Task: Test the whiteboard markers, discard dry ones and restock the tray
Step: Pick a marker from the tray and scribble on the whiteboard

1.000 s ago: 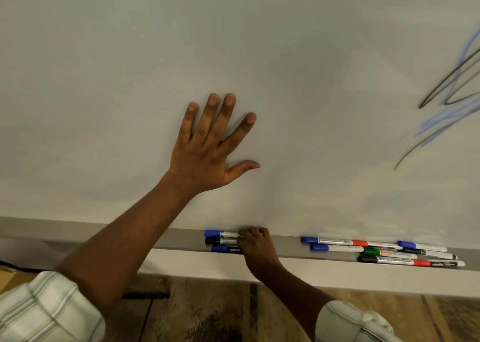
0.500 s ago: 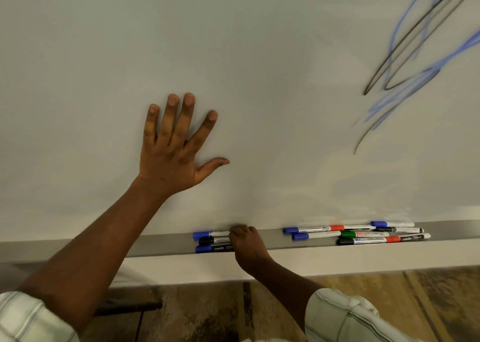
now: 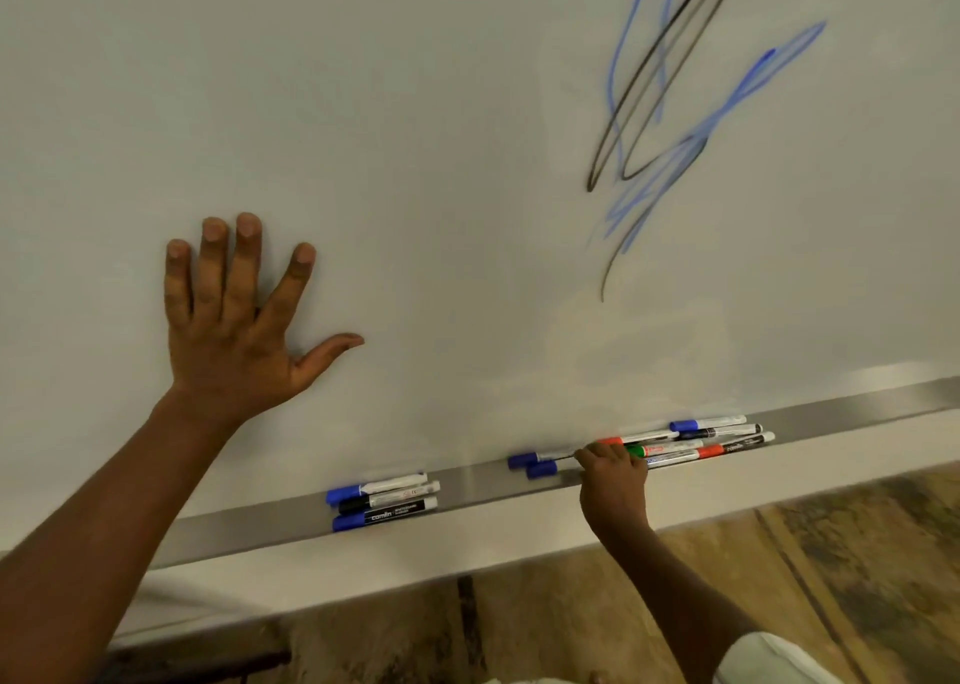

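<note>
My left hand (image 3: 234, 330) presses flat on the whiteboard (image 3: 467, 137), fingers spread. On the grey tray (image 3: 483, 480) lie three capped markers (image 3: 382, 501) in a group, two with blue caps and one with a black cap. Further right, my right hand (image 3: 613, 475) reaches into the tray, its fingers curled over the barrels of two blue-capped markers (image 3: 532, 464). The hand hides most of their barrels. Just beyond it lies a pile of several markers (image 3: 701, 441) with red, green, blue and black parts.
Blue and black test scribbles (image 3: 670, 111) mark the board at the upper right. Below the tray runs the board's white lower frame (image 3: 467, 543), and under that a worn brown floor (image 3: 779, 579).
My right hand has left the group of three markers and moved right along the tray to the two blue-capped markers. The view has swung right; my left hand stays flat on the board.
</note>
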Demonstrator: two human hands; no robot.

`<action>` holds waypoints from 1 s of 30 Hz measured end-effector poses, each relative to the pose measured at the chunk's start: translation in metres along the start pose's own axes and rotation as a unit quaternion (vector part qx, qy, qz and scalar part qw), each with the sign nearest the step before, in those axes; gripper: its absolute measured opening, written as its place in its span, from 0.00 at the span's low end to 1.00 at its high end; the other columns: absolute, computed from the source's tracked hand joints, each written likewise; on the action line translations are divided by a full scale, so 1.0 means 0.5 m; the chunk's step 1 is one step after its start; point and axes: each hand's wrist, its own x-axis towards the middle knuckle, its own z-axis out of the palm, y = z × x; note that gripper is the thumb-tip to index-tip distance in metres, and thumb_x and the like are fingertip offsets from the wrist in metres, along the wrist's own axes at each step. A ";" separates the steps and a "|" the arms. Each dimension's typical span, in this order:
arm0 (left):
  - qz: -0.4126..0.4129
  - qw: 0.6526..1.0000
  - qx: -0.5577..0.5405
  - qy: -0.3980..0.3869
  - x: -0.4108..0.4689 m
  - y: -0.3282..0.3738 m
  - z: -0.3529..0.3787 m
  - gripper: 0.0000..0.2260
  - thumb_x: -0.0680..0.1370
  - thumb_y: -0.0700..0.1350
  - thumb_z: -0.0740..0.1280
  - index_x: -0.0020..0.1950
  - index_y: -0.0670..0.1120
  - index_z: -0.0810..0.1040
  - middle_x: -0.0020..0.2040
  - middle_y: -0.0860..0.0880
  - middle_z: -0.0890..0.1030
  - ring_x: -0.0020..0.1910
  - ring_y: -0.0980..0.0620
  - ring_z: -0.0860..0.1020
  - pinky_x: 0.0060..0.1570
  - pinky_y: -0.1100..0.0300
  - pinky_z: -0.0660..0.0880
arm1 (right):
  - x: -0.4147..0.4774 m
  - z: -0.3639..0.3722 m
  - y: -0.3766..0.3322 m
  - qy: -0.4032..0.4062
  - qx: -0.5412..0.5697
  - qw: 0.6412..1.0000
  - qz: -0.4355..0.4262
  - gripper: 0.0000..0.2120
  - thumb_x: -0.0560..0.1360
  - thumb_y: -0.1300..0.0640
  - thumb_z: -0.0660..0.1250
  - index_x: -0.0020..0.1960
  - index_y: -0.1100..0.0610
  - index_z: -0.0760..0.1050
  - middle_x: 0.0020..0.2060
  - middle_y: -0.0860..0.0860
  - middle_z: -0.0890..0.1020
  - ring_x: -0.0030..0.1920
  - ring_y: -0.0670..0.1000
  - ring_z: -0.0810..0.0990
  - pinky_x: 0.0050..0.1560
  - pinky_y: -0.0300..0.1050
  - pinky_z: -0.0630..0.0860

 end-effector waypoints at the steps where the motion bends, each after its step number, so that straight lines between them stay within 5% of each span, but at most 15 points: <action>1: 0.000 1.000 -0.003 -0.001 0.002 0.001 -0.001 0.45 0.68 0.69 0.67 0.76 0.46 0.56 0.78 0.44 0.44 0.77 0.45 0.44 0.74 0.45 0.44 | 0.000 -0.004 0.017 -0.006 -0.006 1.000 -0.001 0.13 0.66 0.63 0.74 0.49 0.53 0.82 0.48 0.51 0.83 0.54 0.56 0.79 0.50 0.56 0.74; 9: -0.021 0.997 -0.072 0.007 0.019 0.029 -0.033 0.41 0.67 0.63 0.72 0.71 0.42 0.66 0.72 0.37 0.59 0.74 0.37 0.56 0.71 0.39 0.52 | 0.030 -0.005 0.037 -0.060 -0.028 0.995 -0.068 0.10 0.75 0.59 0.66 0.55 0.52 0.79 0.53 0.52 0.79 0.59 0.55 0.73 0.58 0.55 0.68; 12: -0.036 0.995 -0.092 0.031 0.036 0.071 -0.058 0.31 0.68 0.58 0.73 0.62 0.39 0.74 0.61 0.37 0.68 0.62 0.37 0.68 0.65 0.43 0.61 | 0.039 -0.009 0.043 -0.058 -0.036 0.995 -0.072 0.10 0.75 0.59 0.64 0.55 0.52 0.77 0.56 0.52 0.76 0.59 0.55 0.72 0.58 0.55 0.68; 17: -0.039 0.982 -0.185 -0.006 0.070 0.155 -0.090 0.17 0.71 0.50 0.73 0.52 0.40 0.78 0.46 0.39 0.79 0.47 0.44 0.75 0.47 0.50 0.67 | 0.045 -0.021 0.043 -0.092 -0.092 0.983 -0.132 0.10 0.77 0.58 0.61 0.58 0.52 0.73 0.56 0.53 0.79 0.59 0.58 0.74 0.59 0.56 0.67; 19: -0.031 0.972 -0.231 -0.037 0.083 0.182 -0.096 0.12 0.72 0.48 0.71 0.49 0.39 0.80 0.42 0.40 0.81 0.44 0.46 0.76 0.45 0.52 0.69 | 0.040 -0.027 0.049 -0.060 -0.075 0.979 -0.178 0.12 0.73 0.58 0.68 0.56 0.51 0.75 0.51 0.52 0.82 0.55 0.57 0.77 0.57 0.57 0.70; 21: -0.009 0.958 -0.275 -0.086 0.094 0.205 -0.103 0.11 0.74 0.46 0.70 0.46 0.38 0.82 0.41 0.42 0.81 0.42 0.47 0.77 0.44 0.55 0.71 | 0.038 -0.041 0.055 -0.046 -0.054 0.974 -0.214 0.21 0.57 0.57 0.80 0.48 0.48 0.79 0.42 0.47 0.83 0.45 0.51 0.82 0.47 0.54 0.77; 24: 0.019 0.929 -0.326 -0.173 0.115 0.244 -0.108 0.12 0.76 0.48 0.67 0.47 0.40 0.82 0.43 0.45 0.82 0.42 0.49 0.79 0.46 0.57 0.73 | 0.042 -0.090 0.056 -0.001 0.005 0.971 -0.240 0.31 0.44 0.58 0.83 0.46 0.47 0.80 0.41 0.46 0.81 0.38 0.46 0.82 0.42 0.48 0.79; 30: 0.005 0.838 -0.371 -0.400 0.190 0.338 -0.135 0.32 0.74 0.67 0.47 0.69 0.50 0.67 0.63 0.53 0.74 0.60 0.56 0.73 0.61 0.67 0.65 | 0.023 -0.300 0.031 0.103 0.244 0.924 -0.277 0.13 0.73 0.61 0.71 0.57 0.55 0.79 0.49 0.48 0.77 0.39 0.45 0.78 0.46 0.32 0.76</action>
